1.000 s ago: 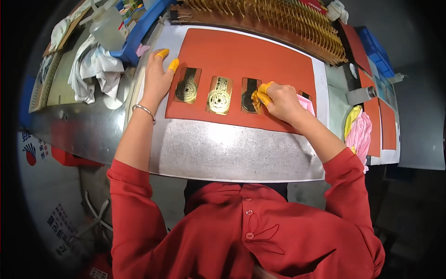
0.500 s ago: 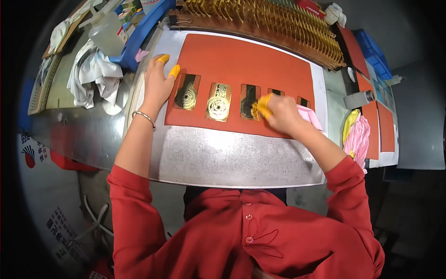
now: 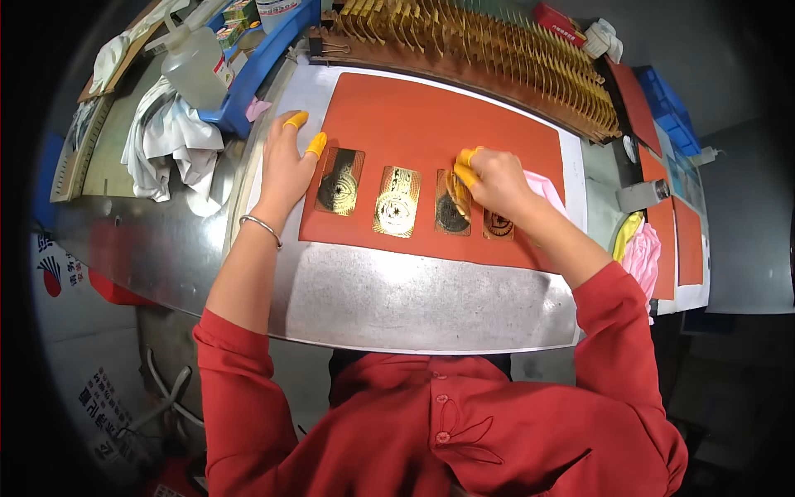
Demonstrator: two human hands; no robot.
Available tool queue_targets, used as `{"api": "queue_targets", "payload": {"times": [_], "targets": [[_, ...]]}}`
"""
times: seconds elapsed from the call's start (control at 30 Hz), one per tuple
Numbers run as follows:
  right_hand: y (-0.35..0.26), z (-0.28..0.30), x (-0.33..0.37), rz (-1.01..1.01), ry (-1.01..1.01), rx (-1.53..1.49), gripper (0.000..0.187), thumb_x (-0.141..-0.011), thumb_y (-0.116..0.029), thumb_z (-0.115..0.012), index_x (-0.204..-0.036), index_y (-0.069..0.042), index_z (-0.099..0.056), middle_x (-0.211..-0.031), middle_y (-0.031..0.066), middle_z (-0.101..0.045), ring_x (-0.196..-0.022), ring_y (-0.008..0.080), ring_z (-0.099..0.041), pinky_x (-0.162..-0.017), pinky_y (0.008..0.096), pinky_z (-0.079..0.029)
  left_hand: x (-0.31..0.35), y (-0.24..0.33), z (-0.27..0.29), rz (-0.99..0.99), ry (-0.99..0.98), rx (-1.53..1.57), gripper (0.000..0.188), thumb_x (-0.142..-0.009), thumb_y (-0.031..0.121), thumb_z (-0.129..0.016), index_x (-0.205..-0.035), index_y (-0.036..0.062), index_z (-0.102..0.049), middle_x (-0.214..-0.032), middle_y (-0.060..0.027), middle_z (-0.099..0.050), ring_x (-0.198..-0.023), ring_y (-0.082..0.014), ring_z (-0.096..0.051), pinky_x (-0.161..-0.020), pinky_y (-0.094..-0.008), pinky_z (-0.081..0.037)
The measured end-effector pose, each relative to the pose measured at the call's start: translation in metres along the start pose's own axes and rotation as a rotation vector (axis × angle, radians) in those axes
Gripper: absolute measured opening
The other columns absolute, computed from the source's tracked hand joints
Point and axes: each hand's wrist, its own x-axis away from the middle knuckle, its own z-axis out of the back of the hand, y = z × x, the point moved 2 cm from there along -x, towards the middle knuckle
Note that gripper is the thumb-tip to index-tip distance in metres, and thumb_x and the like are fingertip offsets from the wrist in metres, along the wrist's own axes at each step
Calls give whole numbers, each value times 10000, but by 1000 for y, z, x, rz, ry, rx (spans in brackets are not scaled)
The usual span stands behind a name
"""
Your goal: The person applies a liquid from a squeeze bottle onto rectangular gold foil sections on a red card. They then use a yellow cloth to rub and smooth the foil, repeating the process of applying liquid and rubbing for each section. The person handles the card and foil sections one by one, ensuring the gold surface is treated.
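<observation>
Several gold-and-black patterned metal cards lie in a row on an orange-red mat (image 3: 431, 116). My left hand (image 3: 288, 166) rests at the mat's left edge, fingers apart and yellow covers on its fingertips, beside the leftmost card (image 3: 339, 184). A bright gold card (image 3: 395, 207) comes after it. My right hand (image 3: 497, 178), also in yellow finger covers, is closed over the third card (image 3: 452, 217). Something small and gold-brown (image 3: 457, 195) shows under its fingers, too blurred to name. Part of a fourth card (image 3: 498, 225) shows below that hand. Pink cloth (image 3: 545, 187) lies behind the right wrist.
A rack of many upright gold plates (image 3: 480, 62) stands along the back. To the left are a blue tray (image 3: 263, 74), a squeeze bottle (image 3: 197, 70) and white rags (image 3: 170, 137). On the right lie a grey bottle (image 3: 643, 195) and pink and yellow cloths (image 3: 639, 248).
My right hand has shifted up over the third card, and the fourth card's lower part now shows. The whole scene sits slightly lower in view. My left hand stays at the mat's edge.
</observation>
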Motion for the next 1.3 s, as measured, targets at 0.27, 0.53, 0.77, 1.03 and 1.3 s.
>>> {"api": "queue_targets", "payload": {"times": [0.27,0.53,0.77,1.03,1.3], "targets": [[-5,-5,-8,-68,-43,50,74,-767,-132,-621,-782,-61,-630,-698,144,-606,-653,315,-604,-577,408,-479,0,3,-1,19,11,-70,342,-792,92,-610,-1101,-29,-528,-1178,-153,-502,-1105,-328,-475,-947,-372,-371],[-2,-2,-13,-119,19,4,103,-776,-162,-617,-804,-64,-618,-661,160,-592,-638,328,-597,-586,418,-481,-3,2,-3,17,-11,-74,377,-787,161,-632,-1103,-17,-530,-1200,-150,-478,-1117,-310,-456,-950,-391,-346],[-3,-2,-9,-106,18,54,82,-773,-140,-623,-809,-67,-635,-720,135,-607,-640,330,-598,-585,410,-481,-2,2,-2,29,-15,-71,389,-791,177,-632,-1110,-23,-532,-1205,-143,-480,-1129,-313,-448,-952,-388,-350],[-9,1,6,13,-3,33,94,-781,-143,-609,-813,-56,-625,-708,145,-595,-631,335,-590,-555,408,-471,2,-1,-3,26,-3,-77,387,-800,194,-628,-1109,-19,-533,-1215,-137,-478,-1123,-313,-453,-940,-397,-356],[-8,-5,9,16,-75,15,83,-753,-121,-599,-809,-68,-629,-724,135,-607,-644,326,-597,-575,418,-480,3,1,-2,38,-16,-104,383,-804,183,-621,-1114,-23,-531,-1219,-133,-477,-1124,-308,-456,-960,-391,-343]]}}
